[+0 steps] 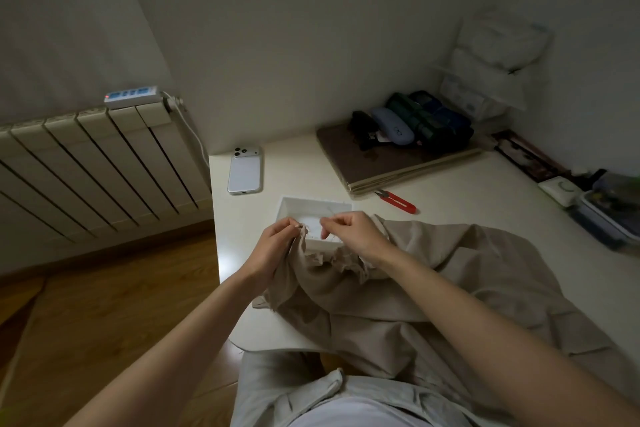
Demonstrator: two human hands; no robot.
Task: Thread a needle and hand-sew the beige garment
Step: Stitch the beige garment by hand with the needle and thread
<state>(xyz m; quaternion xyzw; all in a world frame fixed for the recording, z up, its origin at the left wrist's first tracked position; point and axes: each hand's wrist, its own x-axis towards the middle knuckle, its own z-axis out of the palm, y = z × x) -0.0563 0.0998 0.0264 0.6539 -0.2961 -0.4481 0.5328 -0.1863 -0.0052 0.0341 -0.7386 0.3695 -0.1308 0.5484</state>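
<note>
The beige garment point(433, 274) lies crumpled over the white table point(467, 191) and hangs off its front edge onto my lap. My left hand point(277, 246) pinches a raised edge of the garment between thumb and fingers. Just to its right, my right hand point(356, 232) has its fingertips pinched together, apparently on a needle or thread too thin to make out. Both hands hover over a white open box point(294, 204) that the cloth partly covers.
Red thread snips point(398, 202) lie behind the box. A white phone point(244, 170) lies face down at the table's left edge. Flat boards point(381, 163) carry cases and rolled items at the back. Containers point(602, 215) crowd the right edge. A radiator point(86, 163) stands at left.
</note>
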